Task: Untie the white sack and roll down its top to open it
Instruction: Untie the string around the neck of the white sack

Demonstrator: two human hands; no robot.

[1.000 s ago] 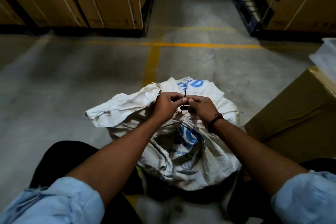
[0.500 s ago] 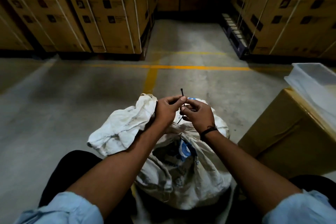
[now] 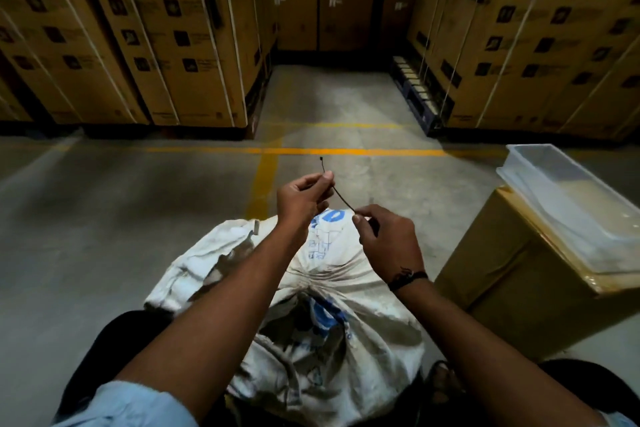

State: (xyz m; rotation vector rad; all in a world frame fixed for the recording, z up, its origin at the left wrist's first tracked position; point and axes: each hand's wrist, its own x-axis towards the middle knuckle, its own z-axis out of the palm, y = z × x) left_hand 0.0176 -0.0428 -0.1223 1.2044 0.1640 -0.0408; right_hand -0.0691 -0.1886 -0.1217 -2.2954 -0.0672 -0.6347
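Observation:
A white sack (image 3: 332, 333) with blue print stands on the floor between my knees, its top still gathered and creased, a loose flap hanging to the left. Above it I hold a thin black tie (image 3: 341, 199) stretched between both hands, clear of the sack. My left hand (image 3: 303, 199) pinches the tie near its upper end, whose tip sticks up above my fingers. My right hand (image 3: 388, 239) pinches the lower end between thumb and forefinger.
A brown cardboard box (image 3: 512, 288) stands close on the right with a clear plastic tray (image 3: 568, 204) on top. Strapped stacks of cartons (image 3: 145, 31) line the back left and back right. Yellow lines (image 3: 294, 151) cross the concrete floor ahead.
Both hands have lifted off the sack's neck and drawn apart, pulling the black tie free and straight. The camera has tilted up, showing more of the cartons.

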